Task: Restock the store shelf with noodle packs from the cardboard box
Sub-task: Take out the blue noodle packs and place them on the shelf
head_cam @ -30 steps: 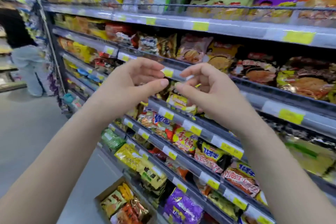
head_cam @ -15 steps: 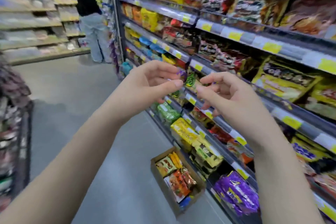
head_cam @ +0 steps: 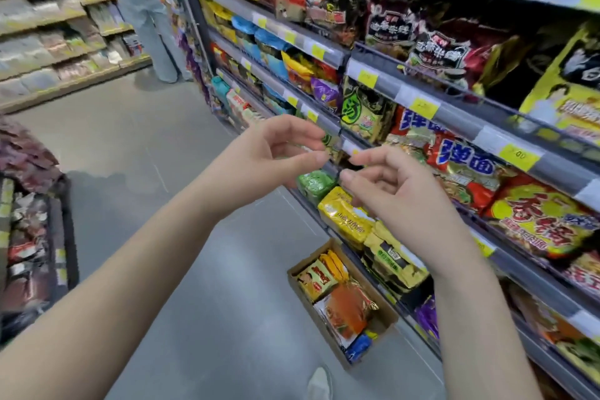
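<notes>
Head view: You are looking down an aisle, with the store shelf [head_cam: 454, 117] running along the right half of the frame. The grey floor [head_cam: 146, 146] is filling the left and bottom.
Left hand: Your left hand [head_cam: 259, 166] is hovering at the centre of the frame, in front of the shelf edge. Its fingers [head_cam: 302, 128] are curling loosely. The thumb and forefinger are lying near each other with a gap between them, and nothing is showing in their hold.
Right hand: Your right hand [head_cam: 399, 201] is hovering just right of the left one and slightly lower, with its fingers [head_cam: 373, 154] loosely bent. The forefinger tip is pointing toward the left thumb, close but apart, and the hand is carrying nothing you can see.
Cardboard box: The cardboard box [head_cam: 384, 313] is sitting open on the floor at lower centre, against the foot of the shelf and below both hands.
Noodle packs: The noodle packs [head_cam: 347, 308] are lying inside the box, with an orange one in the middle and a blue one at the near end.
Shelf stock: A gold pack [head_cam: 344, 221] and a green pack [head_cam: 313, 183] are sitting on a lower tier just beneath your hands. Red packs [head_cam: 467, 169] are filling the tier to the right, and yellow price tags [head_cam: 518, 156] are lining the rails.
Background: Another person [head_cam: 146, 19] is standing at the upper left of the frame, near the far end of the shelf. A second shelf [head_cam: 48, 36] is running across the upper left corner.
Bottom edge: A pale shoe [head_cam: 319, 381] is showing near the box.
</notes>
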Demonstrator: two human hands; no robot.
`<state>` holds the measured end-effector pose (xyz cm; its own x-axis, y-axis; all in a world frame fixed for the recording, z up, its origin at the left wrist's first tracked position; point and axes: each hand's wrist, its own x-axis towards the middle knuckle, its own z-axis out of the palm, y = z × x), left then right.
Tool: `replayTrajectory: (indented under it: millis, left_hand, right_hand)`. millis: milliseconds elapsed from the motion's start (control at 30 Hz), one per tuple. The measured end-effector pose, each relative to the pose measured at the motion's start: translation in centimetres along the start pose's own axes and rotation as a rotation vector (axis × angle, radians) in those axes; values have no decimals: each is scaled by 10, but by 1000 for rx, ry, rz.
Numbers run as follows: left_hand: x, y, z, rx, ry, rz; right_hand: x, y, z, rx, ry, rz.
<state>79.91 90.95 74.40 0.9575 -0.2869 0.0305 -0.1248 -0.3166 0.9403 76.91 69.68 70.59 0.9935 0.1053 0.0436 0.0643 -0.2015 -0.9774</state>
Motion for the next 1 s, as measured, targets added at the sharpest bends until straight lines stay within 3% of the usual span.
replayTrajectory:
  millis: [300, 567, 1000]
  left_hand:
    - [74, -58, 21, -27, -189, -140]
    - [126, -90, 24, -41, -279, -186]
    - [217, -160, 19, 25, -712, -228]
  right_hand:
    - [42, 53, -24, 99, 95, 255]
    - [74, 69, -24, 99, 146, 330]
    - [60, 104, 16, 111, 612, 511]
